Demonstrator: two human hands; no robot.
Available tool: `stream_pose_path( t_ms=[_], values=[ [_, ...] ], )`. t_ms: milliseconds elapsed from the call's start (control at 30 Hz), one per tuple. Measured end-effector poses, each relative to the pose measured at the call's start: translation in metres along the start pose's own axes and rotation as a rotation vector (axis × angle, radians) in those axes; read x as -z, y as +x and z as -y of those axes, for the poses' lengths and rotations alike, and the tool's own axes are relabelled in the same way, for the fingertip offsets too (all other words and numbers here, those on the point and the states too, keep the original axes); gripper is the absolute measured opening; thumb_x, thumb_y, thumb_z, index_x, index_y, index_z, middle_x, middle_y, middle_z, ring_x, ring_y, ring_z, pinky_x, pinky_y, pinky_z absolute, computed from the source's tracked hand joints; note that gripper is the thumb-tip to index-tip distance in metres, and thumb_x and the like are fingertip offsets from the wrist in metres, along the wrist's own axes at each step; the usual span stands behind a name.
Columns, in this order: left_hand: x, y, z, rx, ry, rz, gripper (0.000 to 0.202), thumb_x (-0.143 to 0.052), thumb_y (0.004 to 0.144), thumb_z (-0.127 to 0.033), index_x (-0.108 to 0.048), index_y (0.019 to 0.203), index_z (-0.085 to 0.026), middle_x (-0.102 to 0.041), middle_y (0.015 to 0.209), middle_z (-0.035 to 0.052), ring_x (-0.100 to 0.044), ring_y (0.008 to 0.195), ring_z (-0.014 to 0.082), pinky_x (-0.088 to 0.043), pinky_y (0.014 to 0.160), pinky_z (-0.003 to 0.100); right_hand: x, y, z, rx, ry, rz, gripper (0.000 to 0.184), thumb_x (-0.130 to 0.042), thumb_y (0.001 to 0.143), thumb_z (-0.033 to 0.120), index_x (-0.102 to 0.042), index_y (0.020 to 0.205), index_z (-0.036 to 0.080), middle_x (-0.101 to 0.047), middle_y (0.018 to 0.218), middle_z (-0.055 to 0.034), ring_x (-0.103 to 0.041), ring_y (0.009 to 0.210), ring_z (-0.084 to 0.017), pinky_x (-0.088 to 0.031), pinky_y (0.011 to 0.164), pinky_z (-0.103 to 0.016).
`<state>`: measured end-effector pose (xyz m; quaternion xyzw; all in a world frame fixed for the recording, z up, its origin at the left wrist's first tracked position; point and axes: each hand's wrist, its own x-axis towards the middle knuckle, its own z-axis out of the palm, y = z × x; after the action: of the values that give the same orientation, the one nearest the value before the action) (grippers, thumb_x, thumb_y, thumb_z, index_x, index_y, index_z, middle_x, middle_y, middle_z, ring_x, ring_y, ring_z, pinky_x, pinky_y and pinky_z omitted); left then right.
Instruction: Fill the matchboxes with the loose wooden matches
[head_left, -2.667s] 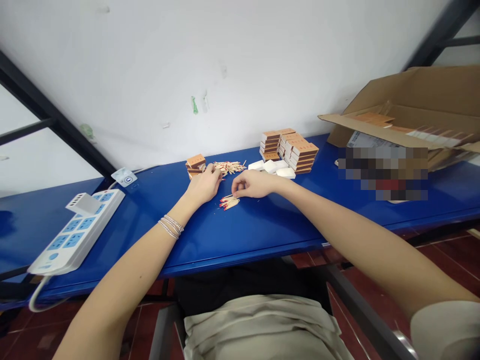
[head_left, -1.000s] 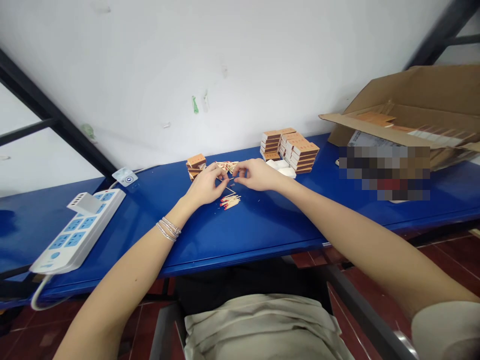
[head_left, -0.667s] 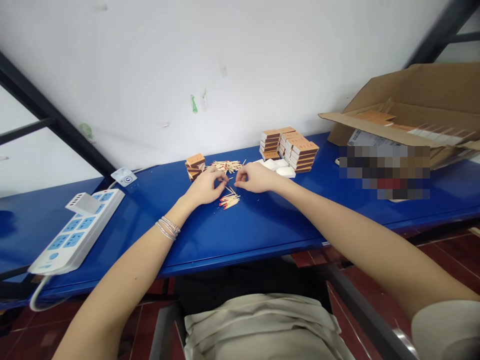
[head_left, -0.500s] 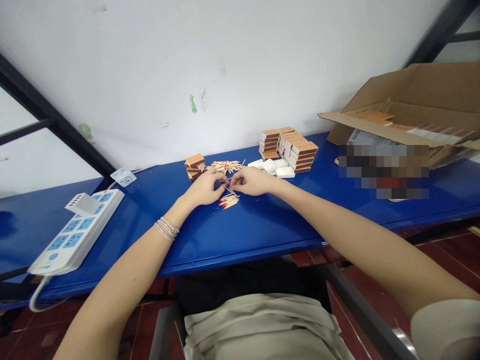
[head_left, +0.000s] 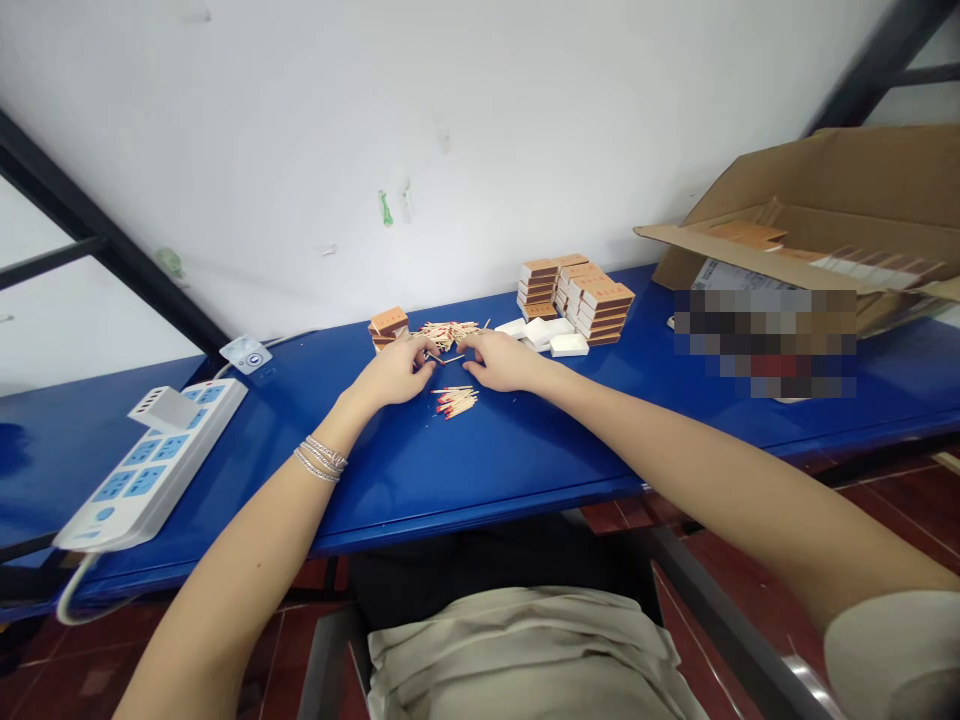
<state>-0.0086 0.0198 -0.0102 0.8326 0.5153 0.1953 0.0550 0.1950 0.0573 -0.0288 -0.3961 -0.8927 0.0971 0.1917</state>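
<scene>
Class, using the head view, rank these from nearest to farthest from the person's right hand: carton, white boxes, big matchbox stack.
1. White boxes: just beyond the right hand.
2. Big matchbox stack: farther right, behind those boxes.
3. Carton: far right.

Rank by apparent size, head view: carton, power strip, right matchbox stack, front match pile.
1. Carton, cut off by the frame edge
2. Power strip
3. Right matchbox stack
4. Front match pile
</scene>
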Motion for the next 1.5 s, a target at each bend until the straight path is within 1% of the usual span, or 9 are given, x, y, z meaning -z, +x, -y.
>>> stream_pose_path(
  t_ms=[100,300,500,767,1000,1167,1300,1400,1500],
  values=[
    [-0.006,0.001,0.007,-0.008,0.080,0.007,0.025,-0.051,0.083,-0.019,-0.064,0.105,-0.019,-0.059,0.082,0.0057,-0.056,0.081,0.0216,-0.047,0.076,0.036,-0.002,0.002,0.001,-0.012,-0.019,0.013,0.017,-0.054,0.086,0.022,-0.063,0.098,0.016,-0.067,0.095,-0.0109,-0.060,0.091,-0.022,-0.042,0.077,-0.031],
    [-0.014,0.005,0.010,0.042,0.124,-0.013,0.011,-0.051,0.087,-0.021,-0.062,0.089,-0.021,-0.056,0.091,0.0076,-0.056,0.085,0.0228,-0.047,0.080,0.038,0.002,0.001,0.000,-0.083,-0.022,0.085,0.008,-0.054,0.086,0.018,-0.062,0.086,0.017,-0.069,0.097,-0.0132,-0.062,0.088,-0.023,-0.041,0.072,-0.031],
    [-0.013,0.005,0.008,0.006,0.099,-0.002,0.010,-0.047,0.089,-0.020,-0.057,0.088,-0.020,-0.056,0.092,0.0075,-0.055,0.087,0.0226,-0.046,0.080,0.038,0.004,-0.001,0.001,-0.072,0.026,0.032,0.022,-0.058,0.085,0.024,-0.061,0.105,0.016,-0.069,0.090,-0.0087,-0.061,0.081,-0.020,-0.040,0.068,-0.028],
    [-0.009,0.004,0.009,0.013,-0.063,-0.065,0.002,-0.044,0.089,-0.019,-0.046,0.090,-0.020,-0.058,0.082,0.0037,-0.055,0.074,0.0177,-0.044,0.072,0.032,0.004,0.000,0.011,-0.009,0.093,0.064,0.014,-0.055,0.077,0.010,-0.066,0.084,0.014,-0.069,0.079,-0.0071,-0.058,0.068,-0.016,-0.039,0.065,-0.026],
    [-0.008,0.004,0.005,0.138,-0.374,-0.059,0.009,-0.052,0.082,-0.020,-0.044,0.085,-0.019,-0.058,0.077,-0.0006,-0.049,0.059,0.0097,-0.041,0.059,0.024,0.015,-0.006,0.013,0.128,0.307,0.161,0.009,-0.060,0.074,0.014,-0.068,0.078,0.015,-0.068,0.074,-0.0022,-0.056,0.062,-0.011,-0.040,0.061,-0.023],
    [-0.007,0.003,-0.005,0.275,-0.699,0.090,0.010,-0.058,0.077,-0.018,-0.050,0.083,-0.017,-0.057,0.065,-0.0025,-0.044,0.043,0.0047,-0.032,0.043,0.020,0.010,-0.005,0.014,0.005,0.317,-0.057,0.013,-0.066,0.076,0.022,-0.066,0.086,0.014,-0.067,0.073,-0.0021,-0.056,0.061,-0.011,-0.040,0.062,-0.024],
    [-0.004,0.001,-0.019,0.281,-0.804,0.067,0.016,-0.064,0.078,-0.027,-0.052,0.084,-0.018,-0.051,0.055,-0.0059,-0.041,0.040,0.0050,-0.028,0.040,0.019,0.009,-0.005,0.016,0.006,0.386,-0.124,0.012,-0.065,0.078,0.024,-0.067,0.086,0.015,-0.069,0.078,-0.0026,-0.059,0.064,-0.011,-0.042,0.065,-0.024],
    [0.002,-0.001,-0.019,0.227,-0.710,0.002,0.022,-0.066,0.077,-0.033,-0.054,0.088,-0.018,-0.058,0.068,-0.0029,-0.042,0.043,0.0042,-0.033,0.044,0.021,0.011,-0.005,0.018,0.001,0.421,-0.152,0.009,-0.062,0.080,0.021,-0.068,0.077,0.015,-0.070,0.080,-0.0035,-0.062,0.069,-0.012,-0.043,0.067,-0.024],
    [0.012,-0.003,-0.009,0.117,-0.344,-0.051,0.024,-0.066,0.075,-0.031,-0.060,0.093,-0.017,-0.064,0.079,0.0008,-0.049,0.052,0.0074,-0.040,0.053,0.024,0.013,-0.004,0.016,-0.008,0.405,-0.179,0.009,-0.061,0.079,0.020,-0.069,0.078,0.015,-0.071,0.078,-0.0033,-0.062,0.070,-0.013,-0.043,0.067,-0.025]
  ],
)
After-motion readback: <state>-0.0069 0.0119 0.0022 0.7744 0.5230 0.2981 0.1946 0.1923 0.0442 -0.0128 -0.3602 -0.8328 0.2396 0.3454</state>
